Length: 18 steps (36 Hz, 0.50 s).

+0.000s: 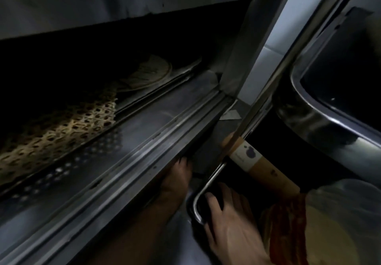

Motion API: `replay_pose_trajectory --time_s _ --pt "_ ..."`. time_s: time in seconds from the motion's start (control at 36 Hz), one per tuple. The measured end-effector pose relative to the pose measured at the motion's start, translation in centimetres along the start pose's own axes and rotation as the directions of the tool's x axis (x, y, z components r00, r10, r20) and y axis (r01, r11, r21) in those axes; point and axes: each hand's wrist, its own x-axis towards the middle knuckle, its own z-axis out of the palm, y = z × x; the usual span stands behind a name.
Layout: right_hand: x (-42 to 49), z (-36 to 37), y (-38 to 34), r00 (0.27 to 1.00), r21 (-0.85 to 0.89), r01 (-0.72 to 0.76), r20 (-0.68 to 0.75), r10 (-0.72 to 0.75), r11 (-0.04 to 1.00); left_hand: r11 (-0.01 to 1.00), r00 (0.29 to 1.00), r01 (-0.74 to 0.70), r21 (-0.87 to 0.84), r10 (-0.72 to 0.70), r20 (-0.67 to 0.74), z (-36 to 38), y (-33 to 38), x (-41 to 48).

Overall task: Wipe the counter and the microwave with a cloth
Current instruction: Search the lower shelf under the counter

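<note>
Right grip (228,223): nearest, fingers spread and relaxed, lying flat on a dark object, holding nothing. A bent metal rod (203,194) curves round just left of its fingertips.

Red patterned cloth (288,225): just right of the right grip's wrist, bunched; contact with the grip cannot be told. A clear plastic container (340,213) sits right of the cloth.

Steel surface (175,244): shows between the two forearms.

Left grip (177,180): ahead and left of the right grip, fingers reaching into the dark gap under a railed steel ledge (144,141). Too dim to tell whether it holds anything.

Brown bottle with pale label (255,161): right of the left grip, beyond the right grip, lying tilted.

Woven mat (61,133): far left of both grips, past the ledge, in shadow.

Steel basin (321,120): far right, beyond the bottle.
</note>
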Motion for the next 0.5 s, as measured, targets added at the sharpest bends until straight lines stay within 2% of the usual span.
replay_pose_trajectory --time_s 0.08,0.17,0.25,0.33,0.42,0.5 --pt "0.4 0.3 -0.4 0.999 0.013 -0.045 -0.012 0.045 0.999 0.977 0.999 -0.045 0.208 0.042 0.022 0.7 -1.2 -1.0" --pt "0.6 0.6 -0.9 0.998 0.027 -0.053 -0.02 0.053 0.998 0.969 0.998 -0.045 0.244 0.053 -0.027 1.2 -1.8 -3.1" --pt "0.6 0.1 -1.8 0.998 0.061 -0.048 -0.034 0.05 0.997 0.999 0.999 -0.02 0.041 0.018 0.034 -0.5 -0.8 -6.1" --pt "0.3 -0.3 -2.3 0.999 0.078 -0.019 -0.038 0.022 0.997 0.988 0.999 0.025 -0.15 -0.032 -0.04 -2.1 -0.5 -8.8" --pt "-0.3 -0.9 -2.4 0.999 0.102 0.03 -0.038 -0.026 0.994 0.983 0.993 0.036 -0.179 -0.055 -0.103 -3.8 0.4 -10.7" --pt "-0.7 -1.5 -2.1 0.99 0.176 0.129 -0.086 -0.116 0.976 0.987 0.996 -0.039 -0.154 0.026 -0.086 -6.5 1.7 -11.9"
